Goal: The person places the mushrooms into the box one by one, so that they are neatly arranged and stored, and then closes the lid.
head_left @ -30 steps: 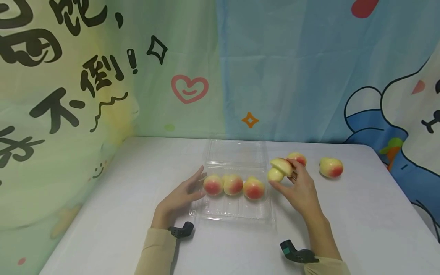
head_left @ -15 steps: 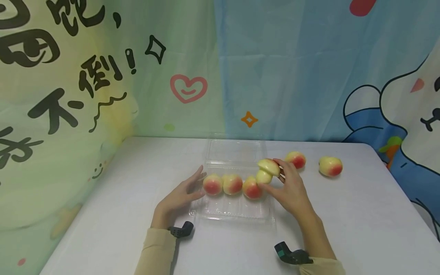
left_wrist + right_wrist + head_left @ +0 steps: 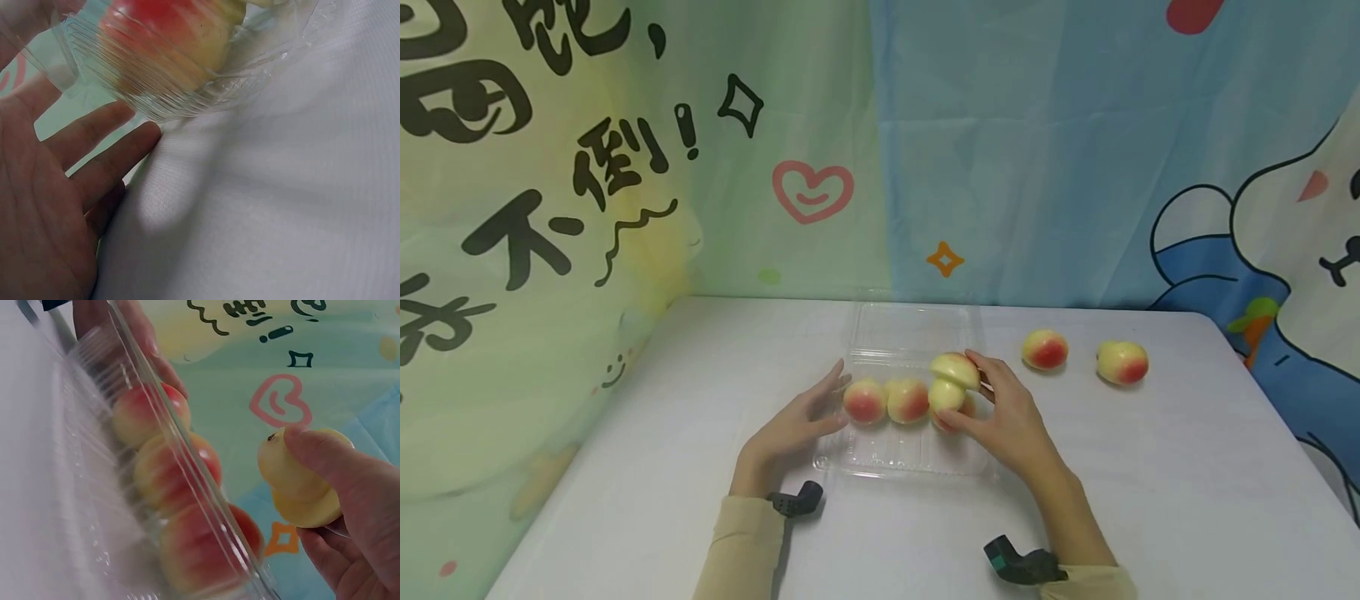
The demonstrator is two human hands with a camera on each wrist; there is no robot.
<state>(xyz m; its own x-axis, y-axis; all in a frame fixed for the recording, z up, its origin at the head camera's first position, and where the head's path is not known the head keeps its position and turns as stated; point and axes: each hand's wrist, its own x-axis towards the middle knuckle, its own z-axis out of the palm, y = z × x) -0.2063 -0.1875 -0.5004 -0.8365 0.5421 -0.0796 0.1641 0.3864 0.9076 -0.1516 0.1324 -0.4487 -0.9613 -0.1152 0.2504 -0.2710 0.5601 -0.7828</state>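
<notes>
Head view: we have a mushroom-shaped piece (image 3: pixel 951 383) in the right hand (image 3: pixel 1009 421), pinched between thumb and fingers and held above the right part of a clear plastic box (image 3: pixel 895 457), hiding some of the rightmost of three peach-like fruits (image 3: pixel 908 401) lined up inside. Piece is pale yellow, smooth, slightly shiny: wide rounded cap on a fat rounded stem, cap up. Right wrist view: we note a small dark mark on the stem end by the thumb tip, and the piece is apart from box and fruits. Left hand (image 3: pixel 797 423) grips nothing; we see fingers spread and relaxed at the box's left side, fingertips right by its ridged edge, contact hard to confirm. Box lid (image 3: pixel 917 329) lies folded back. Two loose fruits (image 3: pixel 1045 350) sit on the white table (image 3: pixel 1195 467) to the right, yellow with red blush. Writing: on the backdrop (image 3: pixel 1037 167) we read big black characters 不 (image 3: pixel 523 239) and 倒 (image 3: pixel 607 164) plus an exclamation mark (image 3: pixel 686 131); others run off the frame edge.
</notes>
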